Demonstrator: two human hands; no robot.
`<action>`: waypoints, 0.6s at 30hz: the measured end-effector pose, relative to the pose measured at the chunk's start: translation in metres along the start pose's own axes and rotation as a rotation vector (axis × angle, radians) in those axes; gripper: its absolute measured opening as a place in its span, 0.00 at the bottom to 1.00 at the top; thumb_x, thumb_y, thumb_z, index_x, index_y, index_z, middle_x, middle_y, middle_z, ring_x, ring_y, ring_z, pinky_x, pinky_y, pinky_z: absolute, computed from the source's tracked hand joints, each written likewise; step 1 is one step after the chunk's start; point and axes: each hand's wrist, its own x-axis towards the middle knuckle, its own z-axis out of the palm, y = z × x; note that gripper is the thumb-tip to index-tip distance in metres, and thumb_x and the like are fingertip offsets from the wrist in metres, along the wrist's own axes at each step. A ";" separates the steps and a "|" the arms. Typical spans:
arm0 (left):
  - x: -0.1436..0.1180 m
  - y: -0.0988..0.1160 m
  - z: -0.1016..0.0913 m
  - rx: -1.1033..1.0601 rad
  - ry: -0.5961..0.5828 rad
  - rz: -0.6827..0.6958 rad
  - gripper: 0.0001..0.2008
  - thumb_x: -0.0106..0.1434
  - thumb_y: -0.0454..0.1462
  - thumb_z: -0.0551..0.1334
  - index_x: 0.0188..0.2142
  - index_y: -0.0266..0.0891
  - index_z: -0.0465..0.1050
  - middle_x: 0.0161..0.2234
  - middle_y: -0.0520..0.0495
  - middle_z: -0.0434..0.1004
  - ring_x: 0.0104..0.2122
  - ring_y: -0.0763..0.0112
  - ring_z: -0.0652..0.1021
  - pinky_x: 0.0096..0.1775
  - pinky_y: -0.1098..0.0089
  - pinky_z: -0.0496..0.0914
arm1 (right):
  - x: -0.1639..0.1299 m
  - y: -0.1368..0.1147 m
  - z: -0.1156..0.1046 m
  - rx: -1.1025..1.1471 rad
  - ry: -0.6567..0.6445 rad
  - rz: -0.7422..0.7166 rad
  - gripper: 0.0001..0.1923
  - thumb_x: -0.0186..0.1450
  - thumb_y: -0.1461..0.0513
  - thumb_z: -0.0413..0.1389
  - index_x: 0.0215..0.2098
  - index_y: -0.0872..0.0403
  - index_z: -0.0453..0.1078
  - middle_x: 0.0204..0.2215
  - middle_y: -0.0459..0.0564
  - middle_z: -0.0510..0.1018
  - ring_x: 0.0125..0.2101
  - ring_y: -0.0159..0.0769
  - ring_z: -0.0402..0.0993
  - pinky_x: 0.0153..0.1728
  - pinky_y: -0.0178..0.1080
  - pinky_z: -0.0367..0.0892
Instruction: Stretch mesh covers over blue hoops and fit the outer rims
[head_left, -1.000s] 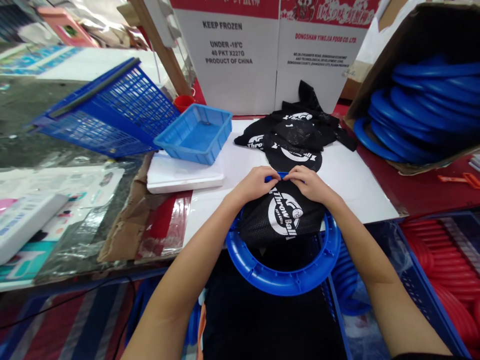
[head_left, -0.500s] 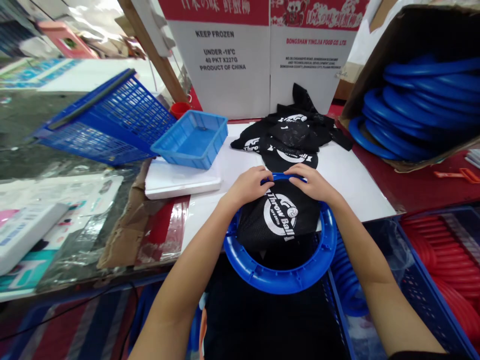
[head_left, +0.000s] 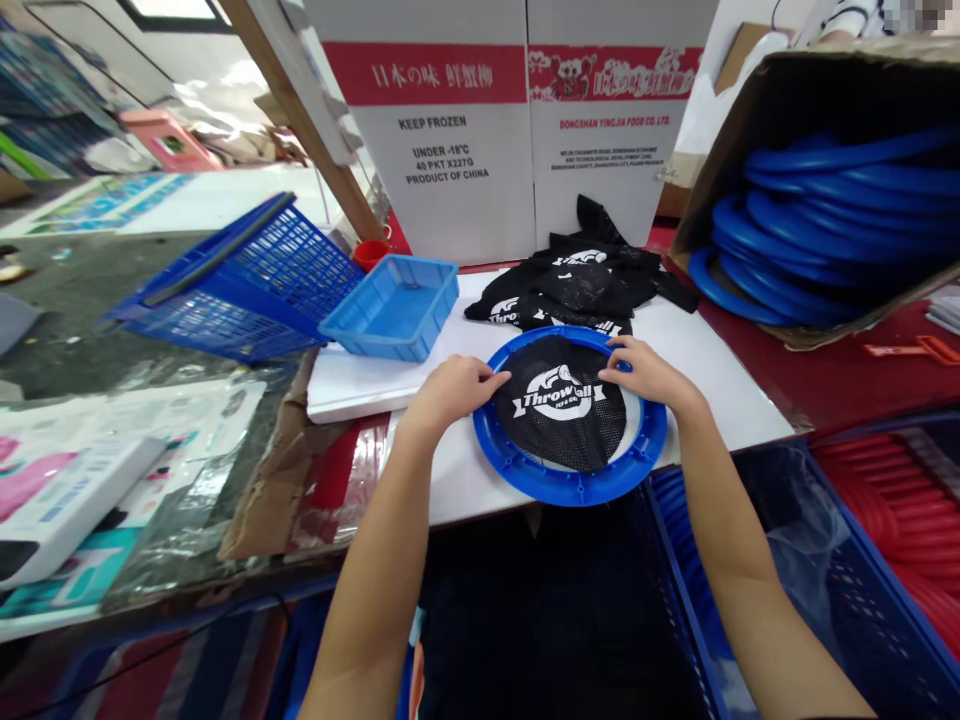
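Blue ring point(head_left: 568, 487) with black mesh point(head_left: 564, 415) lies flat on the white bench point(head_left: 720, 375), between the hands. Left hand point(head_left: 450, 388) pinches the ring's left rim; right hand point(head_left: 649, 370) presses its upper right rim, fingers curled, neither nearer.

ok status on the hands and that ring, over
Left hand and right hand pressing black mesh net into round blue plastic ring, flat on white board. Nothing in the way.

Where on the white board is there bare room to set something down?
Bare white board lies right of the blue plastic ring, and a strip left of it below the light blue tray. Behind the ring, the pile of black mesh pieces crowds it.
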 end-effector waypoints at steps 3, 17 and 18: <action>0.002 -0.003 0.000 0.089 0.173 0.025 0.23 0.71 0.47 0.60 0.20 0.43 0.68 0.21 0.45 0.74 0.25 0.60 0.74 0.29 0.63 0.62 | -0.002 0.000 0.004 -0.040 -0.068 -0.013 0.08 0.66 0.57 0.65 0.31 0.51 0.76 0.61 0.57 0.72 0.63 0.61 0.65 0.63 0.68 0.64; 0.031 0.018 0.037 -0.181 -0.152 0.661 0.11 0.68 0.44 0.68 0.45 0.44 0.83 0.58 0.40 0.75 0.59 0.52 0.75 0.62 0.52 0.70 | -0.001 -0.046 0.025 0.152 -0.258 -0.452 0.03 0.68 0.59 0.66 0.35 0.49 0.81 0.65 0.52 0.73 0.72 0.55 0.58 0.70 0.64 0.57; 0.030 0.018 0.041 -0.143 -0.148 0.665 0.10 0.68 0.43 0.69 0.45 0.43 0.83 0.59 0.38 0.75 0.59 0.50 0.75 0.62 0.50 0.69 | -0.001 -0.047 0.024 0.162 -0.234 -0.451 0.04 0.69 0.59 0.65 0.36 0.49 0.81 0.65 0.53 0.74 0.72 0.55 0.58 0.70 0.64 0.57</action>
